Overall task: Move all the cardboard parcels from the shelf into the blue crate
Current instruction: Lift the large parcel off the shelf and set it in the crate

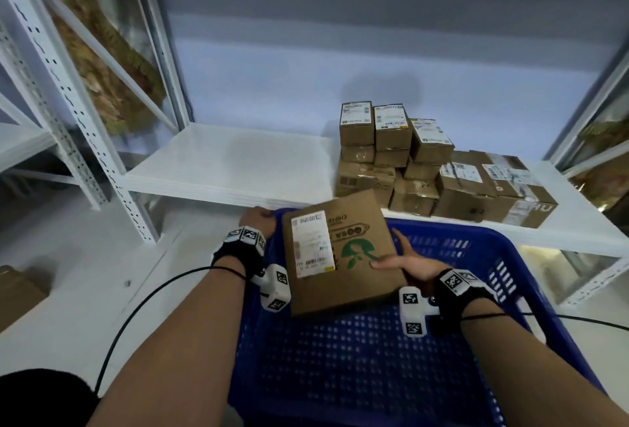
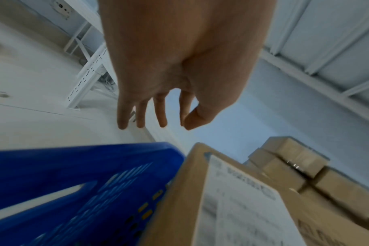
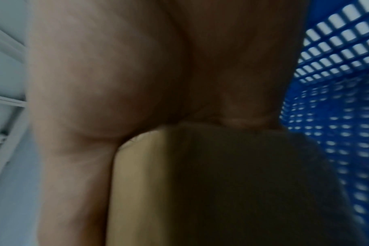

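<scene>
A flat cardboard parcel [image 1: 342, 253] with a white label is tilting over the blue crate [image 1: 374, 358]; more parcels [image 1: 425, 168] are sitting stacked on the shelf [image 1: 231, 168]

The crate [image 1: 531, 277] is sitting before the shelf [image 1: 231, 168]; stacked parcels [image 1: 425, 168] are resting on its right end, one parcel [image 1: 340, 253] hanging over the crate.

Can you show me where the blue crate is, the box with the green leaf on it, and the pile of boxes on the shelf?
blue crate [image 1: 531, 256]: head view, on its far right rim.
box with the green leaf [image 1: 360, 277]: head view, on its brown top face.
pile of boxes [image 1: 391, 140]: head view, on an upper box's front.
</scene>
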Motion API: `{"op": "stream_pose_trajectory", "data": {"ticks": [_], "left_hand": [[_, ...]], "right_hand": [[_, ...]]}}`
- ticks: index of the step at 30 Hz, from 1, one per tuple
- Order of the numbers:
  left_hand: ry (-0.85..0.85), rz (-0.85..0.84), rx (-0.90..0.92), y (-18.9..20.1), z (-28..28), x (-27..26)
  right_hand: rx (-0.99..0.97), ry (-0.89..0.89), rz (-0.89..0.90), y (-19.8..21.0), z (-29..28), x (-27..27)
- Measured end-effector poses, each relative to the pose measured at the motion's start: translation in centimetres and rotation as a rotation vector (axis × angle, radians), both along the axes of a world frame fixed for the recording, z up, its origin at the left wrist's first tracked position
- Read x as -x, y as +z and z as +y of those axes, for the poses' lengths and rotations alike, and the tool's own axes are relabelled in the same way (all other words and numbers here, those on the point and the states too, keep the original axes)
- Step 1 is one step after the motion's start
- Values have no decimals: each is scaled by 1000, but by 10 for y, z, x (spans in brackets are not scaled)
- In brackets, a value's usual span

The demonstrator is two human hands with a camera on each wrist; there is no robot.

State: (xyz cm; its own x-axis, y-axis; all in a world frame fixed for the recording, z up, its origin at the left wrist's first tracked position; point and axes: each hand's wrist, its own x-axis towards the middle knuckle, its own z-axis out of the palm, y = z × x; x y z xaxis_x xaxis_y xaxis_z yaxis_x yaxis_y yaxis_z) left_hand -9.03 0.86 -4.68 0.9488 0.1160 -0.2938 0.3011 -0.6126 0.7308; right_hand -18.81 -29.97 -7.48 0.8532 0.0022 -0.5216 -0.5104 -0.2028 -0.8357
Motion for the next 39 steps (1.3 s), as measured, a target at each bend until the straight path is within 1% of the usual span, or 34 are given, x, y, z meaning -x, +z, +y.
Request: {"op": "stream_pose_trajectory", "data": {"ticks": [3,7,9,12,15,17,20,22,25,26,27,28,30,31,34,36,39], "left_hand": [[21,116,-152,-30,-5,-1],[-22,113,-211,-60,-5,-12],[-45,110,-212,-74,-5,-23],[-58,55,-201,-93,-1,-36],[-54,12,-191,-107,2,-46],[-50,15,-184,-115,4,-53],[-69,52,-167,-125,7,-64],[-102,63,-135,-124,10,-67],[-130,47,-120,-126,12,-70],[-128,39,-114,-127,13,-70],[-122,45,-114,-127,13,-70],[-124,45,-106,-126,13,-69],[-131,46,-84,-125,12,-68],[-133,46,-83,-124,12,-67],[-130,44,-92,-124,13,-66],[-124,43,-91,-124,11,-66],[-125,51,-97,-123,10,-66]], "right_hand": [[-44,-52,78,-34,3,9],[-99,-96,148,-67,16,10],[-108,-142,165,-82,21,4],[-125,-201,191,-106,25,-10],[-106,-190,180,-132,31,-22],[-110,-183,205,-161,35,-28],[-195,-147,261,-192,50,-32],[-222,-150,267,-199,58,-32],[-190,-133,271,-210,54,-34],[-149,-126,295,-214,50,-35],[-40,-86,338,-204,51,-33],[66,-56,355,-202,52,-34],[197,-18,332,-197,57,-39],[207,-8,325,-196,62,-41],[157,-70,318,-201,73,-43],[133,-103,311,-205,74,-44],[93,-104,306,-204,72,-43]]}}
